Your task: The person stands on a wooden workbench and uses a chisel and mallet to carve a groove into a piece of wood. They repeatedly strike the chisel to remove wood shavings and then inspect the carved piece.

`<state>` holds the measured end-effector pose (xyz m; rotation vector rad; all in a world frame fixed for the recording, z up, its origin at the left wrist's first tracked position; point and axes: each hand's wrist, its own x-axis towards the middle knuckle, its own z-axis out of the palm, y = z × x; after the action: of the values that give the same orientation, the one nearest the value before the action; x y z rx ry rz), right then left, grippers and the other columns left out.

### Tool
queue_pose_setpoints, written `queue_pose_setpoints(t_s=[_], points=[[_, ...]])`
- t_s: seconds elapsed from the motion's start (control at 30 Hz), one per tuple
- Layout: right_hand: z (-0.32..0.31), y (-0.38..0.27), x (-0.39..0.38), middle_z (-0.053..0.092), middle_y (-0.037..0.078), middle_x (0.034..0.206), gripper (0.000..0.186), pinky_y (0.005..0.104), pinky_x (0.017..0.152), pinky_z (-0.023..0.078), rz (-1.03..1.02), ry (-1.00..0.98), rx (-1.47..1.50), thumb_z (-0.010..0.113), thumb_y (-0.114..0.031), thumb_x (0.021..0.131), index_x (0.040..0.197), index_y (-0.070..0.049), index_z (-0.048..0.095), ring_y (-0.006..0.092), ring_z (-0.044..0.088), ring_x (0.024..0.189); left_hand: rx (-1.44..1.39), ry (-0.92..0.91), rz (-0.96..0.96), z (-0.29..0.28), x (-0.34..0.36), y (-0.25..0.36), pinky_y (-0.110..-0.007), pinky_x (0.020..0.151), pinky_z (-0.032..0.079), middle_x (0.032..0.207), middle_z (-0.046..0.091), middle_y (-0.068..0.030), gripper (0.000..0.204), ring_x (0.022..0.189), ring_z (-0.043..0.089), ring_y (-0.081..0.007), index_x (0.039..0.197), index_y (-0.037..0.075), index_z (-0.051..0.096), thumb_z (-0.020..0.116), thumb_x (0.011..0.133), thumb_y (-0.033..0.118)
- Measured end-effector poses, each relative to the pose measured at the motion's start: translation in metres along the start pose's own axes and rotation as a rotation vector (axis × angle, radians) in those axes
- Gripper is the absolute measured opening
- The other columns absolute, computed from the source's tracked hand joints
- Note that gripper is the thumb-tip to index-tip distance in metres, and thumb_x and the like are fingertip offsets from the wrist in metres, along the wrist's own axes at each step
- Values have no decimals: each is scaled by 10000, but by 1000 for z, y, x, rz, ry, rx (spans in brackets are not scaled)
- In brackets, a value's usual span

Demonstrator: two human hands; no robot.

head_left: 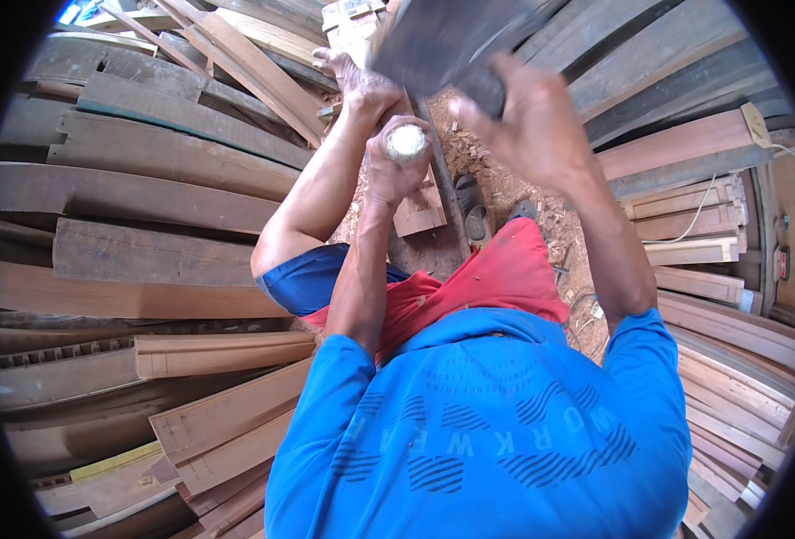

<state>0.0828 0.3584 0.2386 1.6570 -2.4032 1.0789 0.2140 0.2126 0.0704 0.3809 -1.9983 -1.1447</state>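
Observation:
My left hand (388, 178) is closed round an upright chisel, whose round, pale, frayed handle end (406, 142) shows above the fist; its blade is hidden below. Under that hand lies a brown wooden piece (422, 216), set on a longer beam between my legs. My right hand (541, 126) is raised, wrapped round the short dark grip of a big dark mallet (447, 45). The mallet is smeared by motion, so its exact shape is hard to make out. Its head hangs ahead of and above the chisel. My bare left foot (359, 85) rests near the far end of the wood.
Stacked boards (173, 193) line the left side, and more dark planks (667, 72) fill the far right. Wood shavings (469, 135) cover the floor beside the beam, around a dark sandal (472, 207). A white cable (698, 216) hangs over panels at the right.

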Motion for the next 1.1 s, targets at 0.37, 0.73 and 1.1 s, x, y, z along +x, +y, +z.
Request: queue_pose_setpoints(t_s=[0.37, 0.73, 1.1], points=[[-16, -24, 2, 679, 7, 814, 310, 263, 713, 525, 98, 276, 403, 866, -242, 852, 955, -16, 682, 84, 622, 754, -56, 69, -192, -16, 3, -9, -237, 581, 507, 780, 654, -9, 102, 619, 609, -74, 983, 35, 686, 702, 889, -3], [-35, -22, -16, 699, 22, 819, 212, 264, 711, 526, 76, 359, 498, 865, -141, 852, 904, -7, 709, 84, 645, 776, -8, 169, 6, -1, 18, -31, -243, 555, 496, 807, 625, -28, 125, 608, 613, -75, 994, 17, 664, 699, 886, -36], [-37, -19, -25, 690, 25, 848, 249, 271, 716, 534, 140, 422, 524, 874, -104, 830, 986, -13, 702, 99, 647, 768, 81, 112, 31, 19, 20, -2, -304, 798, 552, 917, 692, -62, 130, 846, 683, -169, 952, 23, 692, 751, 837, 25]])
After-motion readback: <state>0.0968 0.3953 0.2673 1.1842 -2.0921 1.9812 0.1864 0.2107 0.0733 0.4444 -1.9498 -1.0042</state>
